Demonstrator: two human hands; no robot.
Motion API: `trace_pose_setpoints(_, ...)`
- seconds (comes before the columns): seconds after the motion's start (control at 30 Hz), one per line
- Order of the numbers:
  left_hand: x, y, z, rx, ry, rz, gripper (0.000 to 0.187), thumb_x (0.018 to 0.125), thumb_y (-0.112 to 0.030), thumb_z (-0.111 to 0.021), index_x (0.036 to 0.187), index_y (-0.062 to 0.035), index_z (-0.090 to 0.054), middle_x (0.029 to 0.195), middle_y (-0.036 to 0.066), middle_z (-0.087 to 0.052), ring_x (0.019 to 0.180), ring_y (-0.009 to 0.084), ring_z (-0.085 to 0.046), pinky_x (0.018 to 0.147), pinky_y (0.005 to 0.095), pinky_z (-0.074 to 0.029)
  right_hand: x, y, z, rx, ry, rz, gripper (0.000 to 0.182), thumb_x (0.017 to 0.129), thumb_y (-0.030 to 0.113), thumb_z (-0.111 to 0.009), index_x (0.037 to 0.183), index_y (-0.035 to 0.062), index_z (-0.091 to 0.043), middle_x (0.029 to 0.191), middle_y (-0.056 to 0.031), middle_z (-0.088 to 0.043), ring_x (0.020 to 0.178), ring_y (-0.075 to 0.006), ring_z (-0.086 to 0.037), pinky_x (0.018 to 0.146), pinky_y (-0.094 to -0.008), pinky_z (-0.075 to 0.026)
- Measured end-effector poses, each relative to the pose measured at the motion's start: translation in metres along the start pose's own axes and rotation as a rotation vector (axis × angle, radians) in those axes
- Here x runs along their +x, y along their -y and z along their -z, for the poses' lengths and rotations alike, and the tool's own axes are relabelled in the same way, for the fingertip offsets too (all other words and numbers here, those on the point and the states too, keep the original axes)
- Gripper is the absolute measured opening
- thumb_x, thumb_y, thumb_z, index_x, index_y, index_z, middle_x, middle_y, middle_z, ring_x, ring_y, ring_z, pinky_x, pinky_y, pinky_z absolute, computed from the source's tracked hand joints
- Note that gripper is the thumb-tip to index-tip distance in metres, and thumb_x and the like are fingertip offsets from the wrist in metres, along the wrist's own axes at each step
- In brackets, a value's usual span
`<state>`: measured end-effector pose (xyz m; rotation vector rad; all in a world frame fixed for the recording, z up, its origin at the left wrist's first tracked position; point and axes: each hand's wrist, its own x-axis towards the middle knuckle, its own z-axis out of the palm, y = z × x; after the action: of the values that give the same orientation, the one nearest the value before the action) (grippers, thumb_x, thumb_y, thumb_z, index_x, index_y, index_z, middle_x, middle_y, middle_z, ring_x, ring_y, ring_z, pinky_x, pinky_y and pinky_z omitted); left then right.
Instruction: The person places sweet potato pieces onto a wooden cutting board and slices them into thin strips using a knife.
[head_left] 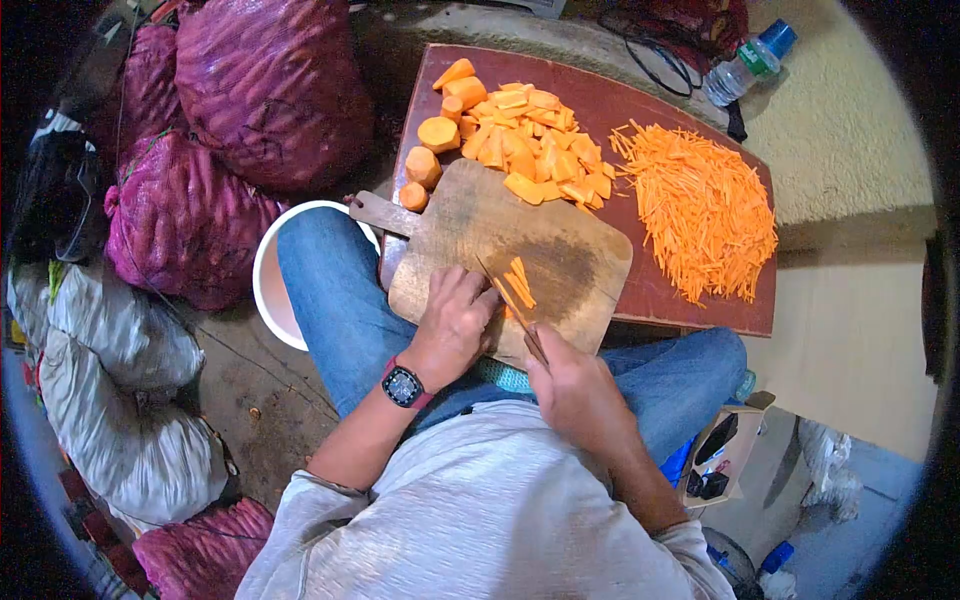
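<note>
Shredded carrot (705, 215) heaps at right, unshredded carrot slices (535, 145) upper centre, left hand (455, 322) pinning a carrot piece (509, 312), right hand (580, 388) clenched around a knife (533, 342).

A slim knife with a brown handle (535, 343) slants across a worn, brown wooden cutting board (450, 225), its tip toward the upper left, just beside thin, bright-orange carrot sticks (521, 284) lying loosely together.

One knife (515, 309), one board (465, 215), one shred heap (703, 215) and one watch (402, 386) show.
</note>
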<state>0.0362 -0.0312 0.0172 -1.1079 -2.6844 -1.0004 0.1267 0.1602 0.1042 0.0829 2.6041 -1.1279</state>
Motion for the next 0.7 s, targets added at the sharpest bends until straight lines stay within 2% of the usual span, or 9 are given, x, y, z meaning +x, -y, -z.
trace_pose_setpoints(0.07,0.001,0.001,0.000,-0.014,0.008,-0.010,0.043,0.070,-0.002,-0.077,0.112,0.0004,-0.074,0.112,0.015,-0.064,0.107,0.0372,-0.057,0.097,0.0484,-0.044,0.005,-0.004,-0.008,-0.003,-0.044,0.113,0.031,0.103,0.013,-0.063,0.130,0.0007,-0.056,0.100,-0.0324,-0.071,0.097,-0.0551,-0.069,0.079,-0.0624,-0.054)
trace_pose_setpoints(0.2,0.001,0.002,-0.001,-0.032,-0.030,-0.049,0.042,0.069,-0.001,-0.076,0.111,0.0013,-0.074,0.113,0.015,-0.064,0.108,0.0375,-0.057,0.096,0.0490,-0.045,0.022,0.007,0.000,-0.045,0.011,0.073,0.033,0.102,0.012,-0.063,0.132,0.0008,-0.055,0.101,-0.0326,-0.070,0.096,-0.0553,-0.068,0.079,-0.0622,-0.054)
trace_pose_setpoints(0.27,0.002,0.003,0.000,-0.026,-0.028,-0.046,0.042,0.069,-0.001,-0.076,0.112,0.0014,-0.074,0.113,0.016,-0.064,0.108,0.0377,-0.057,0.096,0.0491,-0.045,0.013,0.003,0.004,0.041,0.033,0.012,0.032,0.103,0.011,-0.063,0.132,0.0005,-0.055,0.102,-0.0325,-0.070,0.096,-0.0553,-0.068,0.080,-0.0618,-0.054)
trace_pose_setpoints(0.43,0.002,-0.001,0.000,-0.030,0.006,0.004,0.043,0.069,-0.001,-0.077,0.112,0.0017,-0.074,0.111,0.016,-0.064,0.108,0.0381,-0.057,0.096,0.0488,-0.046,0.014,-0.001,-0.008,0.000,0.002,0.047,0.032,0.104,0.012,-0.061,0.133,-0.0003,-0.055,0.102,-0.0325,-0.070,0.096,-0.0546,-0.069,0.080,-0.0609,-0.054)
trace_pose_setpoints(0.57,0.001,0.001,-0.002,-0.041,-0.028,-0.017,0.036,0.070,-0.001,-0.076,0.105,0.0015,-0.073,0.108,0.017,-0.062,0.106,0.0382,-0.056,0.094,0.0488,-0.046,0.026,0.005,-0.001,0.006,0.028,0.041,0.033,0.104,0.013,-0.062,0.133,-0.0015,-0.055,0.101,-0.0320,-0.071,0.095,-0.0543,-0.069,0.081,-0.0609,-0.054)
trace_pose_setpoints(0.7,0.001,0.003,-0.002,-0.071,-0.030,0.005,0.029,0.070,-0.002,-0.076,0.099,0.0009,-0.071,0.105,0.017,-0.061,0.104,0.0382,-0.056,0.092,0.0485,-0.046,0.004,0.006,0.002,-0.029,0.023,0.094,0.032,0.104,0.015,-0.062,0.131,-0.0012,-0.056,0.100,-0.0321,-0.071,0.095,-0.0549,-0.069,0.082,-0.0618,-0.053)
